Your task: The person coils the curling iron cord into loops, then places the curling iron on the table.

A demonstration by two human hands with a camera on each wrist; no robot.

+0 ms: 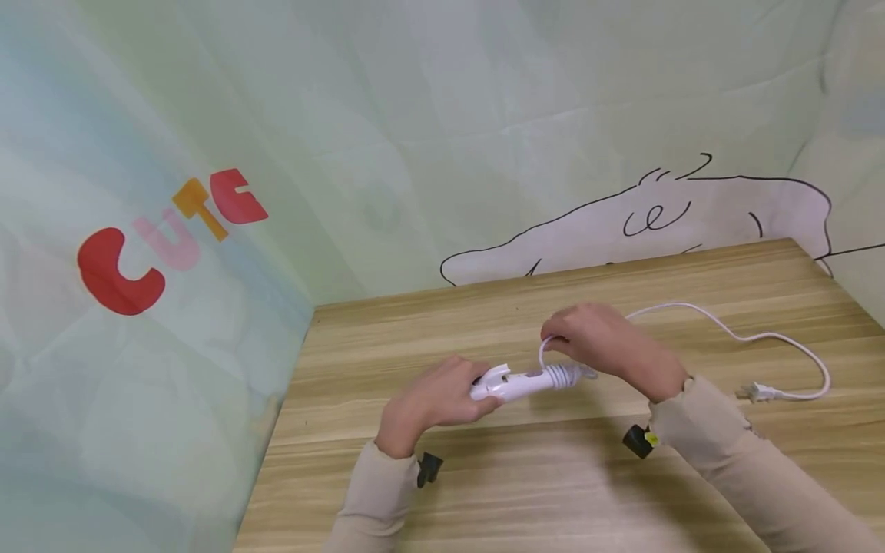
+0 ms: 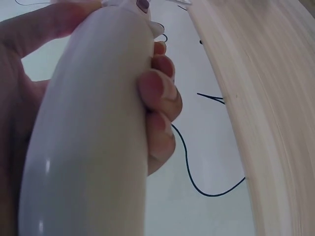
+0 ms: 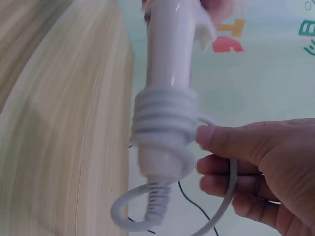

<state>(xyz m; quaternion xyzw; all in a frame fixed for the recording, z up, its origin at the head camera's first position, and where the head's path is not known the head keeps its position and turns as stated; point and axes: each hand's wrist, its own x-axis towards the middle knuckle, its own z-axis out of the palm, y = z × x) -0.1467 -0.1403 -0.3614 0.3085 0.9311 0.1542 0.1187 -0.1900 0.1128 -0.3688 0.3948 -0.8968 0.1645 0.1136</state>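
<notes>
My left hand (image 1: 442, 393) grips the body of a white curling iron (image 1: 520, 386), held over the wooden table. Its thick, smooth body (image 2: 93, 123) fills much of the left wrist view, with fingers curled along one side. A small lever (image 1: 494, 375) sticks up near this grip. Several turns of the white cord (image 3: 165, 115) are wound round the handle's end. Beside these coils, my right hand (image 1: 593, 336) holds the cord between thumb and fingers. From there the loose length runs right across the table to its plug (image 1: 762, 392).
The wood-grain table (image 1: 484, 491) meets a pale fabric backdrop (image 1: 484, 153) at its back and left edges. Black wrist mounts (image 1: 429, 468) hang below both sleeves. Loose cord curves over the table's right side.
</notes>
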